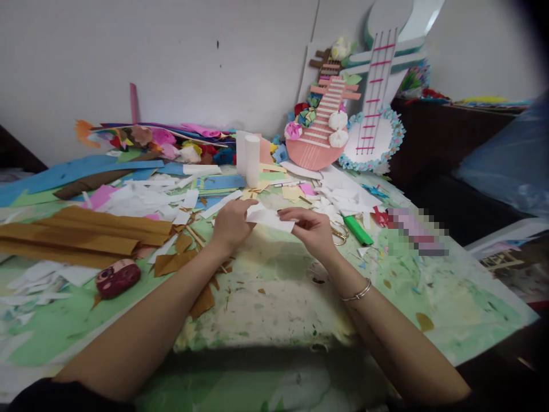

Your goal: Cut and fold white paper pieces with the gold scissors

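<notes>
A small strip of white paper (273, 218) is held up over the table between my two hands. My left hand (234, 224) pinches its left end between thumb and fingers. At the other end, my right hand (312, 229) grips the strip near its right edge, with a bracelet on that wrist. Just beyond my hands stands a white paper roll (252, 160). Gold-handled scissors (339, 233) lie right beside my right hand, partly hidden by it. Next to them is a bright green tube-like object (358, 230).
Brown crepe paper (81, 234) and white scraps (141, 200) cover the left side. A dark red case (118, 278) lies near the front left. Paper-craft instruments, one pink (319, 143) and one white and blue (372, 131), lean on the wall. The table's right edge drops off beside a plastic bag (510, 154).
</notes>
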The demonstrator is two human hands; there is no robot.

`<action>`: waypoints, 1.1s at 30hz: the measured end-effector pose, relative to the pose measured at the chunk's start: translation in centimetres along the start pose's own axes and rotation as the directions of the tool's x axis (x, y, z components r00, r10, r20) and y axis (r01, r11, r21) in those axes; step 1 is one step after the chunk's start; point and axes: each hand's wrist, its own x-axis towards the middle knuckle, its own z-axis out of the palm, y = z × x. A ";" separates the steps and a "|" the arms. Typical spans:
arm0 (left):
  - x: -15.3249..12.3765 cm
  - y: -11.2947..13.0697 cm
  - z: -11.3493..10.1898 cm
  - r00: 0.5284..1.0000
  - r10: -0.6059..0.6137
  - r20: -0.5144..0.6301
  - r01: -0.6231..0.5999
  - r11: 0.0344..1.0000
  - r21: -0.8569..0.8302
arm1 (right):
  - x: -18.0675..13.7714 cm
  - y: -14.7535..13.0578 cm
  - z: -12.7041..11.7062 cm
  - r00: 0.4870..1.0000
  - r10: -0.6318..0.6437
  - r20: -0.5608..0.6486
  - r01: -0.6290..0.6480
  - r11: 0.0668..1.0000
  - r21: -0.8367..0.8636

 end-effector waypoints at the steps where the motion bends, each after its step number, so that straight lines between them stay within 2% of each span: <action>1: 0.1 -0.4 0.1 0.999 -0.047 0.015 0.046 0.998 0.032 | -0.2 -0.2 0.0 0.997 -0.054 0.057 0.058 0.995 -0.080; 5: 0.7 -1.8 0.6 0.962 -0.275 0.010 0.274 0.961 0.043 | -0.9 0.2 0.3 0.931 -0.122 0.343 0.248 0.902 -0.353; 7: 0.8 -2.0 0.8 0.941 -0.335 0.054 0.339 0.934 -0.109 | -1.0 0.7 0.4 0.895 -0.120 0.430 0.324 0.837 -0.442; 8: 0.8 -2.0 0.9 0.927 -0.357 0.115 0.374 0.898 -0.231 | -1.0 1.0 0.5 0.883 -0.119 0.455 0.352 0.809 -0.471; 11: 0.6 -1.0 0.9 0.860 -0.363 0.358 0.510 0.645 -0.570 | -1.0 1.4 0.7 0.886 -0.101 0.453 0.367 0.749 -0.551; 13: 0.4 -0.2 0.7 0.840 -0.326 0.434 0.543 0.512 -0.666 | -1.1 1.2 0.7 0.916 -0.071 0.395 0.325 0.711 -0.624; 14: 0.4 0.1 0.6 0.843 -0.309 0.441 0.538 0.480 -0.693 | -1.2 1.0 0.8 0.929 -0.056 0.366 0.302 0.687 -0.661; 17: 0.0 0.5 -0.3 0.889 -0.197 0.413 0.453 0.509 -0.732 | -1.7 0.3 1.3 0.934 -0.017 0.358 0.298 0.589 -0.751; 19: -0.6 0.4 -1.2 0.916 0.004 0.400 0.313 0.616 -0.723 | -2.2 0.0 1.8 0.913 -0.001 0.408 0.351 0.510 -0.785; 20: -1.1 0.3 -1.8 0.903 0.144 0.405 0.213 0.669 -0.712 | -2.4 -0.1 2.1 0.899 0.007 0.438 0.382 0.477 -0.792; 22: -2.4 0.2 -2.7 0.813 0.386 0.436 0.002 0.748 -0.664 | -2.6 -0.3 2.7 0.867 0.012 0.498 0.440 0.450 -0.777; 23: -3.1 0.2 -2.9 0.779 0.466 0.419 -0.102 0.754 -0.649 | -2.6 -0.3 2.9 0.854 0.009 0.520 0.458 0.461 -0.760; 25: -4.4 0.2 -2.9 0.803 0.488 0.344 -0.210 0.770 -0.602 | -2.6 -0.3 3.1 0.836 -0.009 0.549 0.473 0.521 -0.711; 27: -5.1 0.0 -2.3 0.879 0.400 0.259 -0.208 0.812 -0.546 | -2.3 -0.1 2.9 0.815 -0.037 0.579 0.484 0.595 -0.642; 28: -5.1 -0.1 -1.9 0.894 0.382 0.234 -0.215 0.824 -0.525 | -2.2 -0.1 2.7 0.797 -0.059 0.601 0.498 0.628 -0.598; 31: -4.7 -0.6 -0.8 0.886 0.433 0.167 -0.303 0.813 -0.498 | -2.0 0.3 1.7 0.743 -0.153 0.652 0.534 0.723 -0.439; 33: -4.2 -0.8 -0.4 0.863 0.494 0.109 -0.383 0.779 -0.496 | -1.9 0.5 0.9 0.740 -0.205 0.640 0.523 0.775 -0.356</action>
